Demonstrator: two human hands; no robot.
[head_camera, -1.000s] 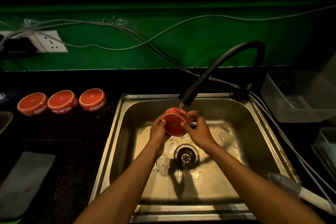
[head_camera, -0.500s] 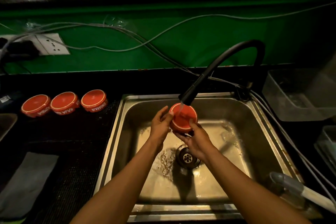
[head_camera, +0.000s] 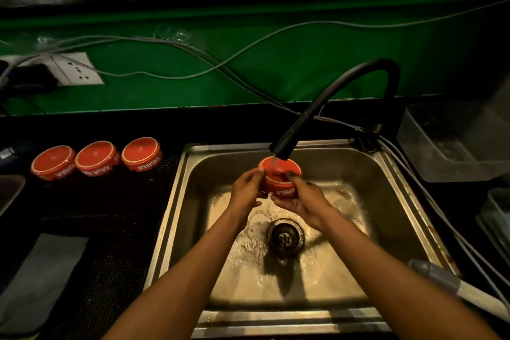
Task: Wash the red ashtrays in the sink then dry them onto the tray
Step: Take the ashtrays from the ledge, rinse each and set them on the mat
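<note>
Turning ashtray [head_camera: 279, 179] base-up since before, both hands [head_camera: 245, 190] [head_camera: 302, 200] gripping, under faucet [head_camera: 325, 107]

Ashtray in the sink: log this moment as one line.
step: rinsing | ashtray: upside down under tap | left hand, right hand: both gripping it

Dim, warm overhead light — glare on sink [head_camera: 367, 174] — edges bowed.

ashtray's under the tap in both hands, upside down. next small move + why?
Probably turn the ashtray over under the faucet. Left hand and right hand grip its sides, and the stream lands on its flat base with the lettering inverted, so the bowl side likely still wants rinsing.
</note>
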